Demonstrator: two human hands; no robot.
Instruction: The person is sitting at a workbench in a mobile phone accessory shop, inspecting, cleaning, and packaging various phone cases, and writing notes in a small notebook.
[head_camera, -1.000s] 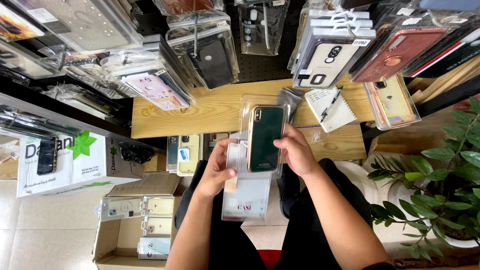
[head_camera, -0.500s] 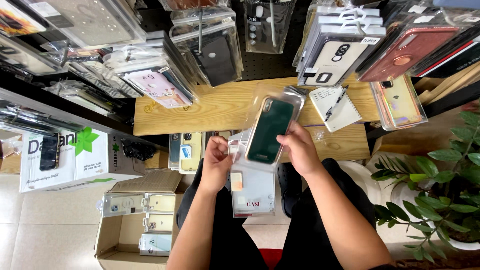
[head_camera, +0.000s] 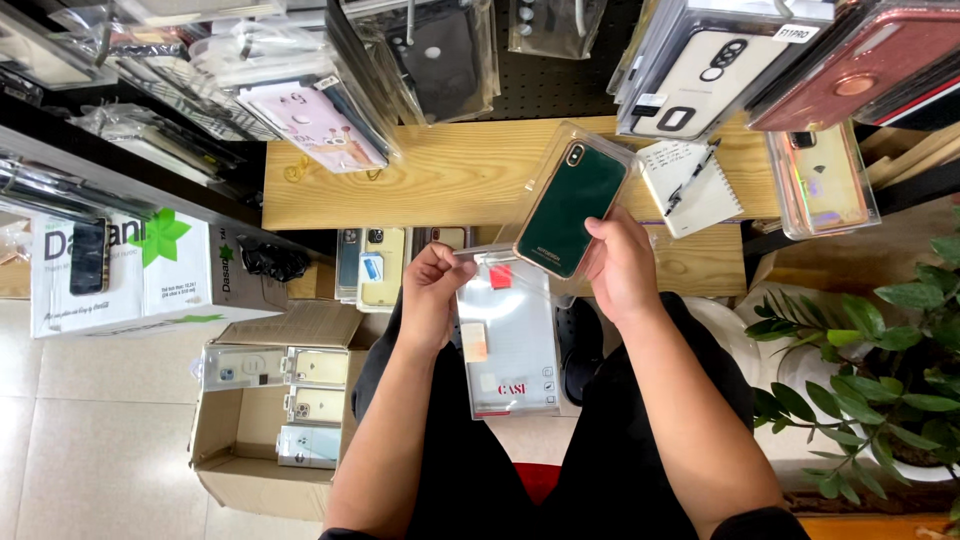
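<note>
Right hand (head_camera: 622, 268) gripping a green phone case (head_camera: 571, 208) in its clear tray above the wooden bench (head_camera: 450, 180), left hand (head_camera: 432, 290) pinching the mouth of a clear sleeve (head_camera: 512, 345) over the lap, cardboard box (head_camera: 262, 440) of packaged cases on the floor at left, potted plant (head_camera: 880, 380) close at right.

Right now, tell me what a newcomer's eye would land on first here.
The dark green phone case in a clear tray, held up by the right hand over the wooden shelf. Beside it, the left hand pinches the top of a clear plastic sleeve hanging over the lap. Packaged cases hang overhead.
</note>
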